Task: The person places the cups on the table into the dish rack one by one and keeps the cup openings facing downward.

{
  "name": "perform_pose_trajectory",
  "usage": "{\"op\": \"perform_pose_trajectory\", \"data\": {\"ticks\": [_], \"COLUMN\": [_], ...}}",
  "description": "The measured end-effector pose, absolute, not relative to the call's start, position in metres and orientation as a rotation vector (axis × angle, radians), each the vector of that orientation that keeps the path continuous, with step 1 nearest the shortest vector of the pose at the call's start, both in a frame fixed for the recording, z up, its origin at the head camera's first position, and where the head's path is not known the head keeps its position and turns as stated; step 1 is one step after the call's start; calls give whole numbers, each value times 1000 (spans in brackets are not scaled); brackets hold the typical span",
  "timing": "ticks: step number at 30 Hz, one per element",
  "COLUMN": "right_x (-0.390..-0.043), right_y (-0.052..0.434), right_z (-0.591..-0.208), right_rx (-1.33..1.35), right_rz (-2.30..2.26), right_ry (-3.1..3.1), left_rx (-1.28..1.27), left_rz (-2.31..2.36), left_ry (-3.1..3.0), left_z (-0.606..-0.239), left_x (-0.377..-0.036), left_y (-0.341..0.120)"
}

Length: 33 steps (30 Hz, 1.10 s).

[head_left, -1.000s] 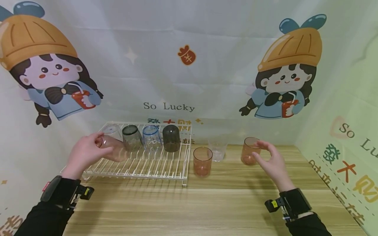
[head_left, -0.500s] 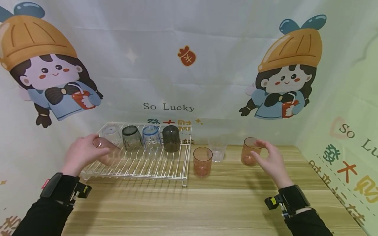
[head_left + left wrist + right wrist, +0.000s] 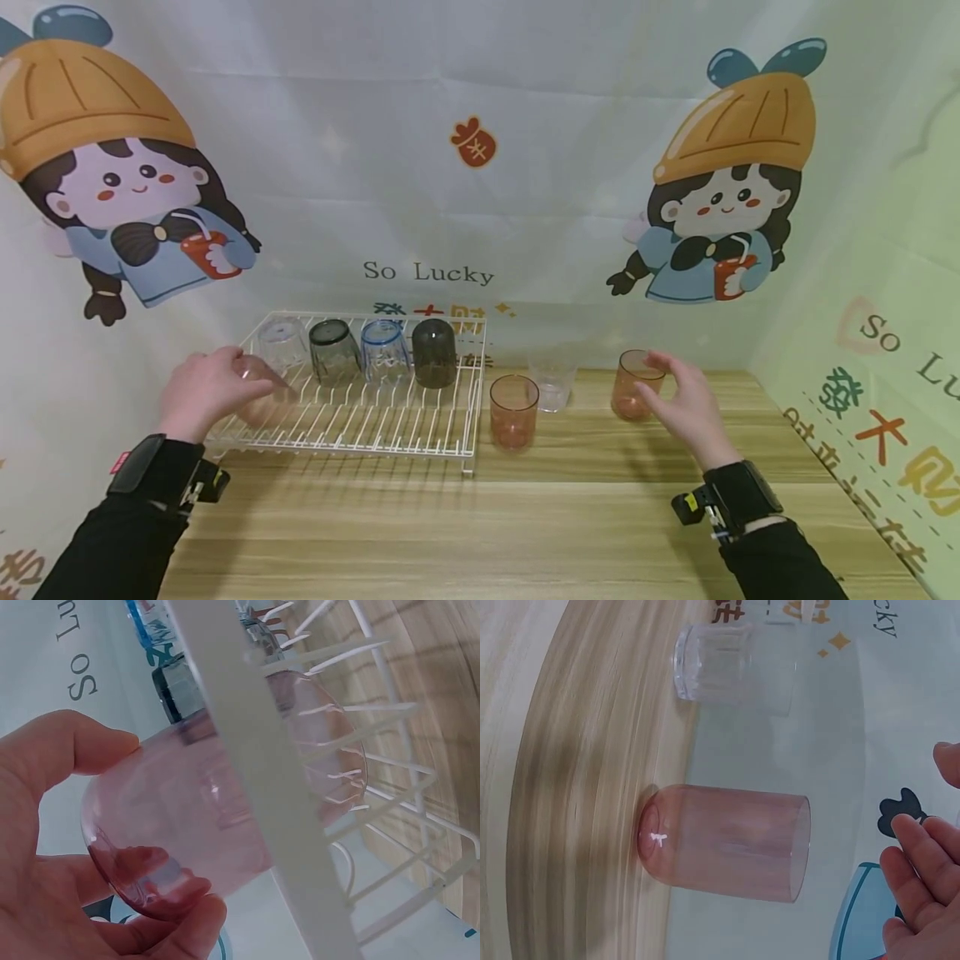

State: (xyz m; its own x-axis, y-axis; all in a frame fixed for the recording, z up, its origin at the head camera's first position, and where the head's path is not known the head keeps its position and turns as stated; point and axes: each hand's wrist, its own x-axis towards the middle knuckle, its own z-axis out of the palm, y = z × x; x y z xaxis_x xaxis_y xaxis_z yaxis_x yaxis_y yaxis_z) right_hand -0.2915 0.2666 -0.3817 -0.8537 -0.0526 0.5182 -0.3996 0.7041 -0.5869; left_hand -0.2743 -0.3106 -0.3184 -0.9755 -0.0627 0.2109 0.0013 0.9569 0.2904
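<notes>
My left hand (image 3: pixel 202 396) grips a pink drinking glass (image 3: pixel 172 802) by its rounded base, thumb on one side and fingers on the other. Tilted mouth-downward, this glass sits at the left end of a white wire dish rack (image 3: pixel 259 772). Part of it is hidden behind a rack bar in the left wrist view. Beside a second pink glass (image 3: pixel 735 844), which stands upright on the table, my right hand (image 3: pixel 686 408) hovers with thumb and fingers spread. The right wrist view shows a gap between those fingers and the glass.
Upside down on the rack stand a clear glass (image 3: pixel 282 343), a grey glass (image 3: pixel 335 358), a blue-rimmed glass (image 3: pixel 386 358) and a dark glass (image 3: pixel 434 354). Right of it, another pink glass (image 3: pixel 513 417) and a clear tumbler (image 3: pixel 553 387) stand upright. A printed cloth (image 3: pixel 555 183) hangs behind.
The left hand has shifted slightly left and down with its pink glass, which now lies lower at the rack's left end. The right hand has hardly moved.
</notes>
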Motion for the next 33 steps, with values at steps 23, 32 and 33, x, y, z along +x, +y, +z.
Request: {"op": "perform_pose_trajectory", "data": {"ticks": [23, 32, 33], "right_x": [-301, -302, -302], "right_y": [268, 266, 266], "right_z": [-377, -378, -377], "right_rx": [306, 296, 293], "right_rz": [939, 931, 931], "right_ry": [-2532, -2536, -2537], "left_rx": [116, 168, 174], "left_rz": [-391, -383, -380], "left_ry": [-2902, -2895, -2892], "left_z": [-333, -338, -339], "left_x": [-279, -279, -279], "left_y": [-326, -334, -334]}}
